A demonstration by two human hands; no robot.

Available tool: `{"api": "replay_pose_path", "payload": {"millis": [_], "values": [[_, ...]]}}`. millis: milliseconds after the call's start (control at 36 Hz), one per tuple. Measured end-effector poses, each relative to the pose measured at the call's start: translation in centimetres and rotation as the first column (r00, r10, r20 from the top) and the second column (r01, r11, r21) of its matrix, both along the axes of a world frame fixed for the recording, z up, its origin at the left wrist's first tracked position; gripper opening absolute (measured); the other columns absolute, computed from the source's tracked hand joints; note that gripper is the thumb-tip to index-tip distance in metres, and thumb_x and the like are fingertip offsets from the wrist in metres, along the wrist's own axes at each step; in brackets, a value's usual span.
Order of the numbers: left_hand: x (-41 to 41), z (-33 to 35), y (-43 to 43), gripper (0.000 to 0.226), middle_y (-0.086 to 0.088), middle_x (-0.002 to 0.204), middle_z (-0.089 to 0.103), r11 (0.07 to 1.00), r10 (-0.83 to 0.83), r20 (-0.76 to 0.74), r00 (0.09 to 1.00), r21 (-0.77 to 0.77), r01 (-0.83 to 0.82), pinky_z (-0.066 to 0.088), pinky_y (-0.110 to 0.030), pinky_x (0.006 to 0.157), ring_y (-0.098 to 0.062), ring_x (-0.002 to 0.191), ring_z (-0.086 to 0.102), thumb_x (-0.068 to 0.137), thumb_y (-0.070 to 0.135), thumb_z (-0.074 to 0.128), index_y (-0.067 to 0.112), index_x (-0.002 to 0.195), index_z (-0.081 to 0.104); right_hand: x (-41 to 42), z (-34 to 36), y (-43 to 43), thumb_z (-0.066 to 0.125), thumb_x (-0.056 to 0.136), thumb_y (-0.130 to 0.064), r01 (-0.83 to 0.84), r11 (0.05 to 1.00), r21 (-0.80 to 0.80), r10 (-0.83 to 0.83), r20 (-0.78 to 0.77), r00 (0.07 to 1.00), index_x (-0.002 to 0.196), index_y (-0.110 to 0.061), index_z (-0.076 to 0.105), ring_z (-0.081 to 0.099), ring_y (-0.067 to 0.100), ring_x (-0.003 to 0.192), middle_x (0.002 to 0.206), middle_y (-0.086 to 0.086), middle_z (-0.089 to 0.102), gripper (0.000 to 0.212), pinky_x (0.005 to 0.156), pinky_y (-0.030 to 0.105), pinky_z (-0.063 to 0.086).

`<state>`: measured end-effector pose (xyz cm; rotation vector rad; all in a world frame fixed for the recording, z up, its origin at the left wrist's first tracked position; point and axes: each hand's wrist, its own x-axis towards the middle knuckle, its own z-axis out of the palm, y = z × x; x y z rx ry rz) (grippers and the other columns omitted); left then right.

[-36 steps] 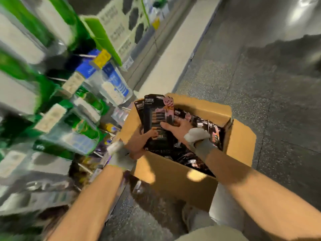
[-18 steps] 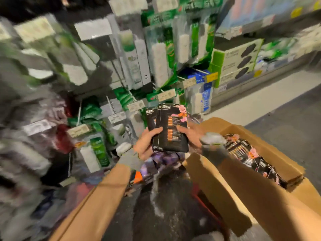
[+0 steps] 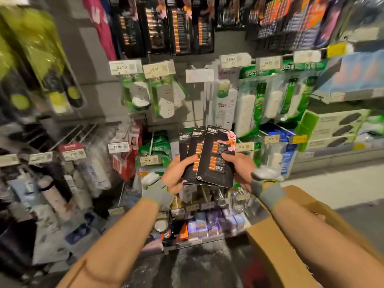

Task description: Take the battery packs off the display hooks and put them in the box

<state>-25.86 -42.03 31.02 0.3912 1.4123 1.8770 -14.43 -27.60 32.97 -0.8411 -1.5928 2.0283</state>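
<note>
A fanned stack of black battery packs with orange cells is held upright in front of the shelf. My left hand grips its left edge, thumb across the front. My right hand grips its right edge. The brown cardboard box stands at the lower right under my right forearm; its inside is hidden. More black battery packs hang on display hooks at the top of the shelf, well above my hands.
White power strips in green packaging hang behind the held packs. Price tags line the hook rows. Small boxes fill the bottom shelf. Pale floor runs along the right. Blurred goods crowd the left.
The view swung up from the box to the shelf. Both hands kept hold of the battery packs and carried them away from the box, up in front of the display.
</note>
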Motion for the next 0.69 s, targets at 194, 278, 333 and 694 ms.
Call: {"api": "replay_pose_path", "payload": {"millis": [194, 278, 333, 694], "values": [[-2.6, 3.9, 0.3, 0.009, -0.010, 0.078, 0.069, 0.972, 0.220, -0.079, 0.972, -0.068, -0.226, 0.052, -0.029, 0.063, -0.018, 0.058, 0.065, 0.089, 0.018, 0.058, 0.011, 0.088, 0.064, -1.9, 4.0, 1.8, 0.059, 0.089, -0.003, -0.056, 0.993, 0.105, 0.063, -0.063, 0.996, 0.110, 0.003, 0.065, 0.068, 0.013, 0.062, 0.085, 0.008, 0.072, 0.022, 0.057, 0.022, 0.056], [-3.5, 6.2, 1.0, 0.016, -0.013, 0.083, 0.072, 0.955, 0.278, -0.110, 0.954, -0.078, -0.287, 0.056, -0.034, 0.067, -0.022, 0.063, 0.066, 0.083, 0.026, 0.061, 0.011, 0.086, 0.065, -3.0, 5.8, 2.9, 0.061, 0.088, -0.005, -0.080, 0.988, 0.132, 0.093, -0.095, 0.991, 0.114, 0.003, 0.064, 0.068, 0.016, 0.065, 0.099, 0.015, 0.071, 0.027, 0.061, 0.023, 0.057], [-4.1, 7.2, 1.4, 0.020, -0.016, 0.089, 0.072, 0.959, 0.262, -0.109, 0.959, -0.078, -0.271, 0.055, -0.039, 0.074, -0.025, 0.068, 0.067, 0.082, 0.028, 0.062, 0.010, 0.088, 0.068, -3.4, 6.9, 3.2, 0.062, 0.088, -0.006, -0.094, 0.986, 0.141, 0.112, -0.127, 0.986, 0.110, 0.002, 0.066, 0.069, 0.016, 0.067, 0.092, 0.012, 0.072, 0.023, 0.064, 0.024, 0.058], [-7.9, 16.9, 7.5, 0.037, -0.011, 0.096, 0.076, 0.956, 0.293, -0.311, 0.904, 0.110, -0.272, 0.059, -0.036, 0.078, -0.024, 0.081, 0.072, 0.083, 0.024, 0.075, 0.007, 0.115, 0.069, -7.7, 15.0, 10.9, 0.070, 0.085, -0.024, -0.142, 0.928, 0.344, 0.225, -0.215, 0.950, 0.106, -0.012, 0.068, 0.071, 0.024, 0.090, 0.097, 0.005, 0.075, 0.025, 0.093, 0.042, 0.052]]}}
